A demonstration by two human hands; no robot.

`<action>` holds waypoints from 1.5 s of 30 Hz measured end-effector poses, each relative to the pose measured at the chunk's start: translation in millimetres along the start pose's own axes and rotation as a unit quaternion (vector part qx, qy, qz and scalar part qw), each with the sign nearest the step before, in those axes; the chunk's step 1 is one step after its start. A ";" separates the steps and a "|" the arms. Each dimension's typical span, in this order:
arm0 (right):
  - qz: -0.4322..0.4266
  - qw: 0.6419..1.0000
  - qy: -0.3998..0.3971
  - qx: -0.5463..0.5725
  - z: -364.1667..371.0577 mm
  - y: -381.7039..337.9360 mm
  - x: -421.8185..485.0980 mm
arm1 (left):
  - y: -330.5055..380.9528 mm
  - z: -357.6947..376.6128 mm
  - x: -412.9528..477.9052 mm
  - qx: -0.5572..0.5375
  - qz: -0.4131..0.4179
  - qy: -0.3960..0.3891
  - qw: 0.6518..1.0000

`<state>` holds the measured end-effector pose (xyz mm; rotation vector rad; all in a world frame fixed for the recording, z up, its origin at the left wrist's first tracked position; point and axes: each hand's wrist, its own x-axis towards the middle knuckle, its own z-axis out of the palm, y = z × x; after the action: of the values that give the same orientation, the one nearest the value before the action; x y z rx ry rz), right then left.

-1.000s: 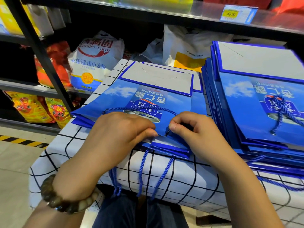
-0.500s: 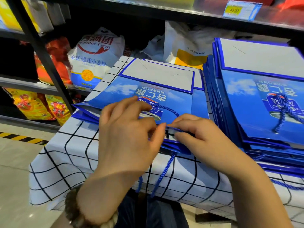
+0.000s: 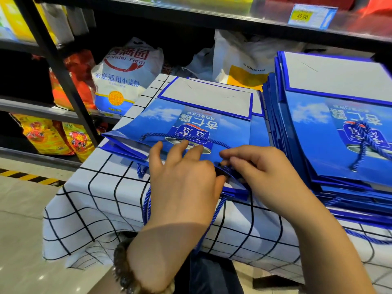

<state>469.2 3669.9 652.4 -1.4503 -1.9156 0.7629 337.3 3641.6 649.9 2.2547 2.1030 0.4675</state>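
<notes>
A flat blue paper bag (image 3: 191, 122) with a cloud print lies on top of a low pile on the checked tablecloth (image 3: 101, 198). A blue rope handle (image 3: 161, 135) loops across its face. My left hand (image 3: 182, 187) rests on the bag's near edge with fingers spread and fairly straight, the thumb by the bag's dark mouth. My right hand (image 3: 261, 175) pinches the rope's end between thumb and forefinger right at that near edge. More rope loops hang down over the table's front.
A tall stack of the same blue bags (image 3: 318, 145) fills the table's right side. Behind stand a flour sack (image 3: 123, 81), a white and yellow bag (image 3: 244, 66) and a black shelf upright (image 3: 59, 68). Hazard tape (image 3: 27, 177) marks the floor at left.
My left hand went from curled at the bag's edge to spread flat on the bag. The right hand kept its pinch at the edge, and the rope loop now lies across the bag's face.
</notes>
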 end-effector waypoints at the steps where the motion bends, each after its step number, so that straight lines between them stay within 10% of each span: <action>1: -0.001 1.000 -0.002 -0.003 -0.2 1.0 -0.9 | -2.4 3.7 -0.5 -0.013 0.009 0.023 1.000; 11: -0.015 0.999 -0.012 0.043 1.6 1.1 -5.8 | -7.5 20.7 -0.7 -0.028 0.049 0.118 0.991; 17: -0.132 0.975 0.091 -0.152 6.8 0.5 -13.6 | -11.3 19.9 2.1 -0.029 0.102 0.141 0.984; 22: -0.140 0.969 0.120 -0.167 7.8 9.7 -13.3 | -22.1 12.7 1.3 -0.081 0.164 0.088 0.979; 27: -0.160 0.960 0.176 -0.148 18.0 20.5 -21.3 | -30.2 -5.8 10.6 -0.292 0.042 0.003 0.955; 35: -0.167 0.953 0.213 -0.135 26.5 27.1 -24.5 | 5.8 -4.7 51.8 -0.133 0.078 -0.070 0.986; 42: -0.163 0.947 0.211 -0.178 26.2 23.5 -23.5 | -14.2 -2.3 54.8 -0.209 -0.003 0.068 0.976; 45: -0.151 0.946 0.230 -0.172 25.7 23.6 -23.0 | -29.3 -9.8 40.3 -0.189 0.107 -0.058 0.974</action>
<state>469.1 3651.0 615.1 -1.3313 -1.8838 -0.0605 308.4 3681.9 661.0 2.2238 1.5634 0.6624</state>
